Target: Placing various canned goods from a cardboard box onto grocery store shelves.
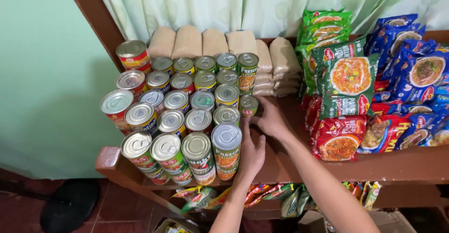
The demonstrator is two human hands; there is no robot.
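Observation:
Several stacked food cans with silver pull-tab lids fill the left part of a wooden shelf (402,165). My left hand (250,153) lies flat against the right side of the front right can (227,149), which has an orange and green label. My right hand (269,118) reaches further back, its fingers touching a small can (248,105) on the shelf. Neither hand has lifted anything.
Tan paper-wrapped packs (213,41) line the back of the shelf. Green, red and blue instant noodle packets (351,81) pile up on the right. More snack packets (262,195) hang below the shelf. A pale green curtain (224,4) hangs behind.

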